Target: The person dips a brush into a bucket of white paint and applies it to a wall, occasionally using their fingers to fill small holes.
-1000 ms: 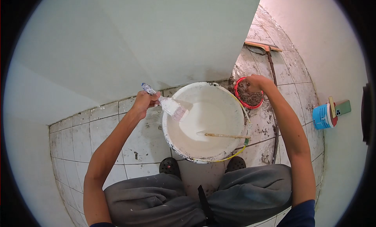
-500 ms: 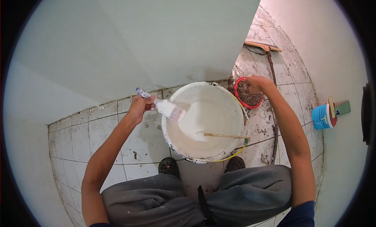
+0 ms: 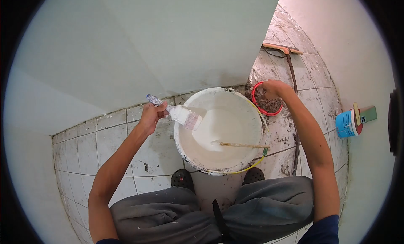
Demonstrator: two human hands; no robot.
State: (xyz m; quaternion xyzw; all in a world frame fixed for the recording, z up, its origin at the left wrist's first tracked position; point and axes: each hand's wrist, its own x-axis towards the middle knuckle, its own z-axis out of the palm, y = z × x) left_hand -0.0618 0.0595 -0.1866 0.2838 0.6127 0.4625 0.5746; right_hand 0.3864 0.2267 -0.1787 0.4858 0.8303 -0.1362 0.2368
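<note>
Paintbrush [image 3: 180, 114] in left hand [image 3: 150, 115] overhangs bucket [image 3: 185, 151] rim.

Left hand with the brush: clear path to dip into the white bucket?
Probably yes. The left hand holds the brush at the open bucket rim; only a stick lies inside, toward the far side.

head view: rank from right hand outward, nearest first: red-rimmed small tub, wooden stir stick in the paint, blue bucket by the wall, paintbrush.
From the right hand:
1. Red-rimmed small tub of grey debris, directly at the hand.
2. Wooden stir stick, lying in the large white paint bucket, toward the body.
3. Blue bucket, far right by the wall.
4. White-bristled paintbrush, in the left hand.
</note>
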